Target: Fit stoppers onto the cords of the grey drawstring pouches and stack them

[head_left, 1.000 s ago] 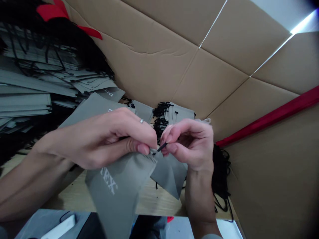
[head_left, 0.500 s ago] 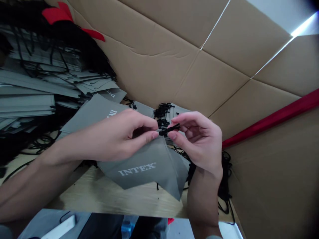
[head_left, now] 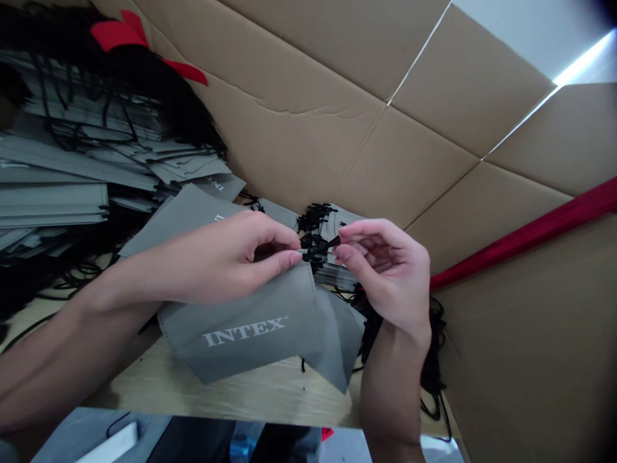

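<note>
My left hand (head_left: 236, 257) pinches the top corner of a grey pouch (head_left: 255, 354) printed with INTEX between thumb and forefinger. The pouch hangs down over the table edge side of my hands, lettering facing me. From its corner a short black drawstring (head_left: 330, 244) stretches to my right hand (head_left: 390, 276), whose thumb and forefinger close on its end. The other fingers of the right hand are loosely curled. Another grey pouch (head_left: 340, 334) lies partly behind the held one.
Grey pouches (head_left: 53, 202) with black cords are piled at the left, a red strip (head_left: 118, 35) on top. More stacked pouches (head_left: 340, 222) with black cord ends lie behind my hands. Cardboard walls (head_left: 299, 116) enclose the wooden table (head_left: 231, 395). Black cords (head_left: 434, 360) bunch at the right.
My left hand and the held pouch have shifted slightly left, and the pouch's printed face has swung left. My right fingertips have slid toward the drawstring's end, so the gap between the hands is wider.
</note>
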`<control>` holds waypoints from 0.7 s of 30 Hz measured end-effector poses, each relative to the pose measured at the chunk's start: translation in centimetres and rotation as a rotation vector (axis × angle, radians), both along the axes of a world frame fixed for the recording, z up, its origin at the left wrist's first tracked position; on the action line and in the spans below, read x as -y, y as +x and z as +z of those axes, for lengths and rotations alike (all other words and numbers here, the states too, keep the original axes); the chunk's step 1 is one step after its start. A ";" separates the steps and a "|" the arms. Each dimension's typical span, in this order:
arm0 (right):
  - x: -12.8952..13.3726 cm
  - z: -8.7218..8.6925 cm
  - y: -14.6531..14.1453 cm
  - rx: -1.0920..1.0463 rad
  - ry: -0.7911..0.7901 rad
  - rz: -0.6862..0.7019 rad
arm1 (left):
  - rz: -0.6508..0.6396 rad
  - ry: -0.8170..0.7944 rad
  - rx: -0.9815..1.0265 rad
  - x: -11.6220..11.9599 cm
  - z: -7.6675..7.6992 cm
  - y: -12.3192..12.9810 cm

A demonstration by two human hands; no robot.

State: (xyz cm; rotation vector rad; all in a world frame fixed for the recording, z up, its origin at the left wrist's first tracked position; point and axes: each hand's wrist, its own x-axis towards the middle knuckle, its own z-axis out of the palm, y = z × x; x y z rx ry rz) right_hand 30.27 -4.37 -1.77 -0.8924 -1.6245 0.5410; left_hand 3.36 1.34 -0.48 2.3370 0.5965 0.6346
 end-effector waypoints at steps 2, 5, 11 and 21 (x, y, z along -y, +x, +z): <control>-0.1 -0.1 0.0 0.000 0.001 0.006 | 0.007 0.002 -0.006 0.0 -0.1 0.0; -0.2 -0.1 0.1 -0.004 0.004 0.035 | 0.007 0.007 -0.004 0.0 -0.1 0.1; -0.4 -0.1 -0.2 0.019 -0.038 0.016 | -0.030 0.005 -0.014 -0.1 0.0 -0.1; -0.3 0.0 -0.2 0.032 -0.003 0.024 | -0.060 -0.005 -0.028 -0.1 -0.4 0.0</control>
